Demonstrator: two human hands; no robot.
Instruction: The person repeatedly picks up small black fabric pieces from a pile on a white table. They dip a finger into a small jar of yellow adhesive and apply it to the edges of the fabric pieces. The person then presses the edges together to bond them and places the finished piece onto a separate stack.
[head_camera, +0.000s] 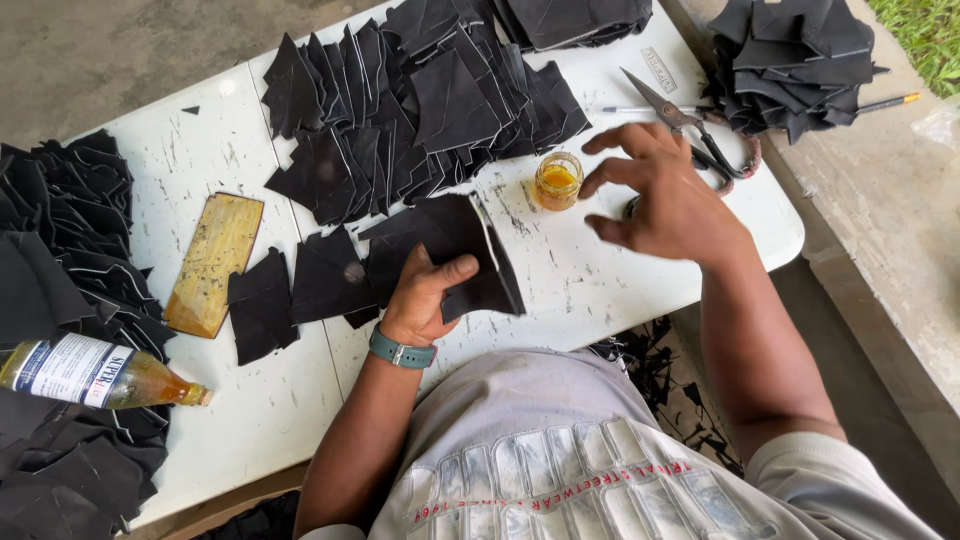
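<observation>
My left hand (425, 295) clamps a black piece (455, 250) at the table's (600, 280) near edge. My right hand (665, 195), fingers spread apart and empty, hovers just beside the glue jar (557, 181), near the scissors (690, 130).

Soft, even daylight is filling the scene, leaving the white table (600, 270) bright without harsh glare and casting only faint shadows under the black pieces (440, 110). The right hand (665, 195) is smearing slightly with motion blur at the fingertips, while the left hand (425, 295) and the small jar (557, 181) are showing sharply. The wide lens is bending the table edges, and the grass (925, 35) in the corner is looking washed out
</observation>
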